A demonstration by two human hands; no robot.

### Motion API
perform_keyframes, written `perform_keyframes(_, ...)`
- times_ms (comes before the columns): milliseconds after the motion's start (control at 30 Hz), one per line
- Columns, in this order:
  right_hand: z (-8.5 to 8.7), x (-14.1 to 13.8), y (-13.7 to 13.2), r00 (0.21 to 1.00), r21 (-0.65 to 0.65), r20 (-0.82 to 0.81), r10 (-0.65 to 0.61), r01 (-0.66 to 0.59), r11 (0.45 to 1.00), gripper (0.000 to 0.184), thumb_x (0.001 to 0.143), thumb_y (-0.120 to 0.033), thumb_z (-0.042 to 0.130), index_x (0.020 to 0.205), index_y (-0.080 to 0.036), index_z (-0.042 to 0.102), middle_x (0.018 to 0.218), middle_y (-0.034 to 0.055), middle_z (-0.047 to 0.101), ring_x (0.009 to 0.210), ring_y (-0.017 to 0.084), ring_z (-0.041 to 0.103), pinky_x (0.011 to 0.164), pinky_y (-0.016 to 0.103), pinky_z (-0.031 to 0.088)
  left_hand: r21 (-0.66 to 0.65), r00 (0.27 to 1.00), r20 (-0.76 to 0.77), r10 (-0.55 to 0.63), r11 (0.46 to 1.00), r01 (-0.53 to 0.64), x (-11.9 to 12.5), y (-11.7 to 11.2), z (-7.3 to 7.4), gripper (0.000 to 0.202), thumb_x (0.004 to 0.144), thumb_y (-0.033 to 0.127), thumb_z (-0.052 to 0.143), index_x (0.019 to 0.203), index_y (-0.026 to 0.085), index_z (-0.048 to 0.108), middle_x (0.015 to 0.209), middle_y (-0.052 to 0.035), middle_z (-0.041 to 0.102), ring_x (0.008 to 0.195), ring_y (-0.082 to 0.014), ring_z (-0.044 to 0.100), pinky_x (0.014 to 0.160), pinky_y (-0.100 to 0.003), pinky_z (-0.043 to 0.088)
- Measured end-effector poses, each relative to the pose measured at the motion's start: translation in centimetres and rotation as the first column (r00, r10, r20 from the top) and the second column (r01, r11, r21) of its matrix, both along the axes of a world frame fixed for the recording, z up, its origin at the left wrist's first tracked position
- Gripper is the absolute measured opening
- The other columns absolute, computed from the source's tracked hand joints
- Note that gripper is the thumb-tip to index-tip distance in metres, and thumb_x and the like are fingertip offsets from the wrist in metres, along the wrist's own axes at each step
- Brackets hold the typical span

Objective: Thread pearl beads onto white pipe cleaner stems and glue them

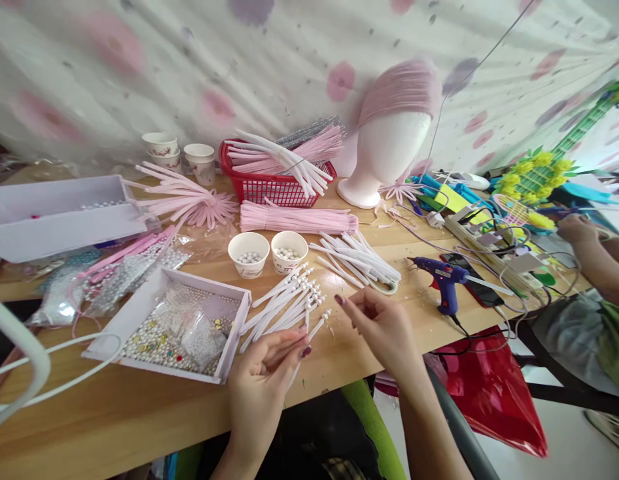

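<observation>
My left hand (266,370) pinches a white pipe cleaner (308,319) between thumb and fingertips, its beaded end pointing up. To the right, my right hand (382,327) is raised above the table with its thumb and fingers drawn together; anything at its fingertips is too small to make out. Just beyond both hands lies a row of white pipe cleaners tipped with pearl beads (284,303). One more beaded stem (320,323) rests between the hands. Behind the row stand two paper cups of beads, the left cup (248,247) and the right cup (289,244).
A tray (239,333) of pearls and bead bags is at left. Plain white stems (366,260), a pink bundle (299,219) and a red basket (269,187) lie farther back. A glue gun (446,283), phone (474,283) and cords are right. Another person's hand (579,233) shows far right.
</observation>
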State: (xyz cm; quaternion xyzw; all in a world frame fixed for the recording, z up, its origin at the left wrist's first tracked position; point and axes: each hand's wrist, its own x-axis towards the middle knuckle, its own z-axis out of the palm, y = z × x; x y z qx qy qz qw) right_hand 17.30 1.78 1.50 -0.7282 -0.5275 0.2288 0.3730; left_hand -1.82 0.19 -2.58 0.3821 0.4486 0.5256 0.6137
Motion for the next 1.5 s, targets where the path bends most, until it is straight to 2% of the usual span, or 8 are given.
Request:
perform_keyframes(167, 0.8, 2.8, 3.5, 0.977, 0.113, 0.206, -0.043, 0.020, 0.993, 0.021, 0.089, -0.037, 0.064, 0.073, -0.023, 0.065, 0.068, 0.0029, 0.067, 0.063, 0.021, 0.057, 0.063, 0.033, 0.041, -0.103, 0.997, -0.077, 0.006, 0.995, -0.014, 0.0, -0.5, 0.9, 0.035, 0.078, 0.052, 0.084, 0.080, 0.019, 0.072, 0.046, 0.0047, 0.066, 0.029, -0.0090, 0.051, 0.037, -0.019, 0.045)
perform_keyframes(400, -1.2, 4.7, 9.0, 0.913, 0.072, 0.404, 0.064, -0.101, 0.992, 0.016, 0.082, -0.014, 0.057, 0.081, -0.023, 0.070, 0.091, 0.0119, 0.075, 0.089, 0.032, 0.065, 0.085, 0.043, 0.046, -0.095, 0.997, -0.081, 0.009, 0.995, -0.017, -0.1, -0.3, 0.4, 0.069, 0.094, 0.077, 0.044, 0.055, 0.022, 0.057, 0.034, 0.0086, 0.026, 0.030, -0.0082, 0.023, 0.037, -0.023, 0.017)
perform_keyframes(700, -1.3, 4.9, 8.4, 0.959, 0.146, 0.283, -0.012, -0.030, 0.989, 0.015, 0.086, -0.018, 0.053, 0.073, -0.027, 0.051, 0.080, 0.0114, 0.068, 0.084, 0.033, 0.062, 0.081, 0.045, 0.043, -0.040, 0.922, -0.294, -0.253, 0.967, 0.252, -1.5, -0.4, 4.8, 0.042, 0.093, 0.053, 0.059, 0.068, 0.023, 0.072, 0.041, 0.0050, 0.046, 0.033, -0.0111, 0.043, 0.039, -0.024, 0.032)
perform_keyframes(833, -0.6, 4.6, 6.3, 0.994, 0.229, 0.077, -0.072, 0.053, 0.972, 0.012, 0.096, -0.028, 0.049, 0.085, -0.026, 0.048, 0.078, 0.0057, 0.065, 0.073, 0.026, 0.060, 0.071, 0.038, 0.043, 0.266, 0.841, -0.521, -0.146, 0.908, 0.323, -2.2, 2.3, 8.4, 0.020, 0.090, 0.031, 0.061, 0.097, 0.026, 0.080, 0.060, 0.0015, 0.072, 0.051, -0.0164, 0.066, 0.050, -0.023, 0.048)
perform_keyframes(933, -0.3, 4.2, 4.7, 0.992, 0.265, -0.115, -0.055, 0.084, 0.961, 0.021, 0.101, -0.044, 0.048, 0.090, -0.026, 0.048, 0.072, -0.0003, 0.059, 0.064, 0.021, 0.055, 0.061, 0.032, 0.041, 0.379, 0.699, -0.712, 0.068, 0.875, 0.301, -2.0, 6.1, 10.4, 0.022, 0.089, 0.023, 0.059, 0.097, 0.026, 0.079, 0.076, -0.0008, 0.080, 0.059, -0.0187, 0.071, 0.054, -0.026, 0.052)
perform_keyframes(1067, -0.7, 3.0, 3.5, 0.929, 0.231, -0.369, 0.019, 0.072, 0.970, 0.036, 0.096, -0.062, 0.054, 0.096, -0.026, 0.050, 0.060, -0.0079, 0.046, 0.050, 0.015, 0.042, 0.047, 0.026, 0.030, 0.269, 0.342, -0.930, 0.131, 0.878, 0.396, -0.2, 11.2, 11.6, 0.031, 0.090, 0.009, 0.056, 0.105, 0.023, 0.080, 0.101, -0.0076, 0.084, 0.087, -0.0268, 0.077, 0.081, -0.037, 0.058)
perform_keyframes(1200, -1.7, 1.4, 2.7, 0.837, 0.158, -0.542, 0.078, 0.010, 0.987, 0.042, 0.093, -0.067, 0.058, 0.093, -0.025, 0.054, 0.057, -0.0111, 0.037, 0.044, 0.012, 0.030, 0.042, 0.024, 0.022, 0.093, 0.149, -0.989, 0.019, 0.857, 0.506, 2.5, 14.5, 11.1, 0.025, 0.095, 0.008, 0.059, 0.106, 0.021, 0.078, 0.114, -0.0099, 0.080, 0.110, -0.0289, 0.073, 0.098, -0.044, 0.056)
perform_keyframes(1500, -3.4, -0.4, 1.1, 0.766, 0.115, -0.637, 0.086, -0.016, 0.993, 0.044, 0.094, -0.065, 0.063, 0.087, -0.022, 0.063, 0.059, -0.0073, 0.044, 0.054, 0.014, 0.038, 0.051, 0.027, 0.031, -0.248, -0.178, -0.968, -0.174, 0.731, 0.635, 5.0, 17.0, 10.9, 0.032, 0.099, 0.035, 0.067, 0.128, 0.021, 0.066, 0.130, -0.0100, 0.068, 0.109, -0.0249, 0.070, 0.091, -0.045, 0.061)
